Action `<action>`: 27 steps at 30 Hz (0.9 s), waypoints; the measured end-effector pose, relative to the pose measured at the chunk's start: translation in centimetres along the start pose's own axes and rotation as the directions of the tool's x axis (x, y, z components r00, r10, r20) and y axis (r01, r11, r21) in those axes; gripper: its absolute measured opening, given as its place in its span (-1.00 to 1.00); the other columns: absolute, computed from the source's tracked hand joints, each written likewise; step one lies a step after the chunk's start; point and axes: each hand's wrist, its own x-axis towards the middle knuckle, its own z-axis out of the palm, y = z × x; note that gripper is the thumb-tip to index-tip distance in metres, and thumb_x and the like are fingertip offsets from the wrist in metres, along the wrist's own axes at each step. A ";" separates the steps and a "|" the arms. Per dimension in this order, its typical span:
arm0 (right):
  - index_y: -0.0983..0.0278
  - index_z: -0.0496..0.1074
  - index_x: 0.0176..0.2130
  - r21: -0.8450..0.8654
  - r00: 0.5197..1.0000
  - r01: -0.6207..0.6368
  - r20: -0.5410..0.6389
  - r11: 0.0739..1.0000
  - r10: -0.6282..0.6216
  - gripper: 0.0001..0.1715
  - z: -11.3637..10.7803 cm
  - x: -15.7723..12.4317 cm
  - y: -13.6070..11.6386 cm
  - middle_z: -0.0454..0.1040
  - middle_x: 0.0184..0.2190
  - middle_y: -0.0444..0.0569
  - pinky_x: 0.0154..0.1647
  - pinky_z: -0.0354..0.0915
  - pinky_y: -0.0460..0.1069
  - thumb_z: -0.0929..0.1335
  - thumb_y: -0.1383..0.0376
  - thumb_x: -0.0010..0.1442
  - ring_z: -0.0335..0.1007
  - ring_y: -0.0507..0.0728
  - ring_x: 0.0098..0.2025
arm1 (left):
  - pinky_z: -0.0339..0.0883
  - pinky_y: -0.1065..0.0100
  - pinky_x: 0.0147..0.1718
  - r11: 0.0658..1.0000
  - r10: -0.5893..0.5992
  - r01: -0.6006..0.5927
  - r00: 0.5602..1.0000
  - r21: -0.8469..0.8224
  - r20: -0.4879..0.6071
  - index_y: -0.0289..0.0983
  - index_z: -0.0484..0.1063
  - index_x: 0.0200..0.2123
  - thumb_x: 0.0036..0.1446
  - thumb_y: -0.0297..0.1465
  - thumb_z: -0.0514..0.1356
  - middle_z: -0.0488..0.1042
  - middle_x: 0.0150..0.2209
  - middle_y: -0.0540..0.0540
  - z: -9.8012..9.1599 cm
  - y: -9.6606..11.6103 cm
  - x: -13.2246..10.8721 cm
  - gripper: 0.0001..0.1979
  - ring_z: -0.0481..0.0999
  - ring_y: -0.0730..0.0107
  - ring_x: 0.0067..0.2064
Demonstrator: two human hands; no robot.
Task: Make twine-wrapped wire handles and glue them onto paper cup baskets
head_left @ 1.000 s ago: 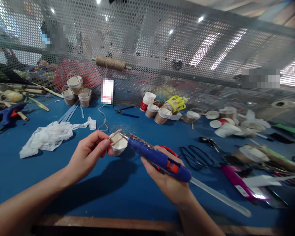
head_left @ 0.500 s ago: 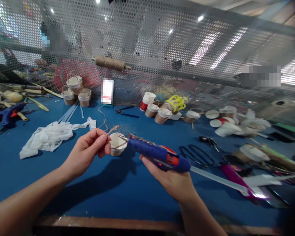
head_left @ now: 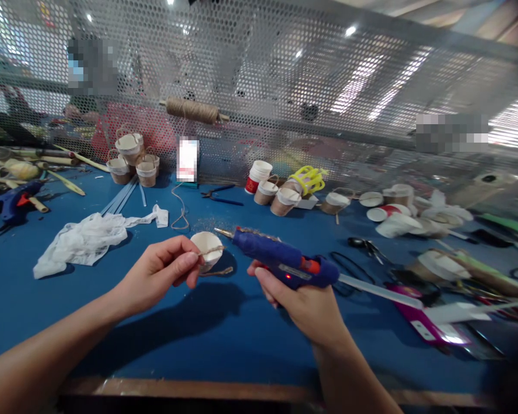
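Note:
My left hand [head_left: 170, 267] pinches a short piece of twine [head_left: 213, 272] between thumb and fingers, and its two ends stick out to the right. Just behind the twine stands a small paper cup [head_left: 207, 240] with a pale inside, partly covered by my fingers. My right hand [head_left: 300, 296] is wrapped round the handle of a blue glue gun [head_left: 270, 253]. The gun's metal nozzle points left, above and to the right of the cup, apart from the twine. A red light glows on its side, and a long glue stick [head_left: 377, 290] juts from its back.
White lace cloth [head_left: 86, 241] lies at the left. Twine-handled cups [head_left: 129, 148] are stacked behind it. Pliers [head_left: 222, 195], more cups [head_left: 285, 201] and a phone [head_left: 187, 161] stand along the perforated screen. A second glue gun [head_left: 15, 201] rests far left; scissors and scraps crowd the right.
My left hand has turned and moved slightly right and down, swinging the twine ends lower. The glue gun has shifted slightly right, and its nozzle is now apart from the twine.

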 end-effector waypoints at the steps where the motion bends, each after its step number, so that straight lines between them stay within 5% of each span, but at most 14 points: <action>1: 0.31 0.45 -0.45 0.039 0.999 -0.045 0.014 0.998 0.044 -0.74 -0.1 0.0 -0.4 0.33 -0.72 -0.15 -0.77 0.15 -0.13 0.34 0.15 0.01 0.15 -0.05 -0.74 | 0.02 0.50 -0.62 1.000 -0.017 0.017 1.000 0.019 0.015 -0.30 0.33 -0.49 0.10 -0.32 0.08 0.34 -0.66 0.04 0.0 0.1 0.0 -0.81 0.15 0.58 -0.62; 5: 0.31 0.41 -0.51 0.126 0.995 -0.082 0.066 0.989 0.074 -0.81 -0.5 -0.2 -1.4 0.31 -0.71 -0.16 -0.75 0.12 -0.14 0.34 0.22 0.00 0.11 -0.08 -0.72 | -0.04 0.50 -0.63 0.998 -0.061 0.061 0.998 0.007 0.003 -0.31 0.35 -0.46 0.10 -0.28 0.07 0.29 -0.67 0.06 -0.4 0.0 0.2 -0.79 0.13 0.59 -0.62; 10: 0.30 0.42 -0.45 0.032 0.984 -0.045 0.173 0.998 0.039 -0.89 -1.0 0.2 -1.4 0.40 -0.61 -0.14 -0.73 0.14 -0.14 0.35 0.29 -0.03 0.15 -0.08 -0.69 | -0.06 0.49 -0.62 0.997 -0.030 0.025 0.998 -0.077 -0.061 -0.29 0.33 -0.44 0.11 -0.26 0.07 0.27 -0.67 0.07 -0.8 -0.5 0.3 -0.78 0.12 0.59 -0.61; 16: 0.33 0.42 -0.47 0.062 0.986 -0.158 0.063 0.985 0.154 -0.77 -0.7 0.4 -1.4 0.29 -0.71 -0.16 -0.71 0.12 -0.12 0.34 0.19 -0.01 0.12 -0.06 -0.69 | -0.05 0.50 -0.61 0.994 -0.065 0.067 0.997 -0.082 0.034 -0.30 0.30 -0.45 0.10 -0.24 0.08 0.28 -0.68 0.08 -0.7 -0.1 0.1 -0.76 0.12 0.60 -0.61; 21: 0.32 0.41 -0.48 0.166 0.978 -0.164 0.152 0.972 0.139 -0.78 -1.1 0.2 -1.3 0.27 -0.72 -0.17 -0.74 0.06 -0.13 0.33 0.19 0.00 0.09 -0.07 -0.72 | -0.09 0.52 -0.64 0.986 -0.161 0.164 0.980 -0.022 0.119 -0.32 0.31 -0.48 0.10 -0.26 0.08 0.27 -0.69 0.08 -0.6 -0.1 0.2 -0.75 0.09 0.63 -0.63; 27: 0.33 0.39 -0.45 0.054 0.948 -0.244 0.222 0.968 0.227 -0.79 -1.8 1.2 -0.9 0.25 -0.75 -0.20 -0.73 0.07 -0.13 0.37 0.21 -0.05 0.10 -0.07 -0.72 | -0.04 0.55 -0.65 0.955 -0.031 -0.020 0.986 -0.296 -0.166 -0.30 0.34 -0.45 0.10 -0.33 0.10 0.26 -0.68 0.09 -1.2 -0.2 0.6 -0.83 0.11 0.65 -0.64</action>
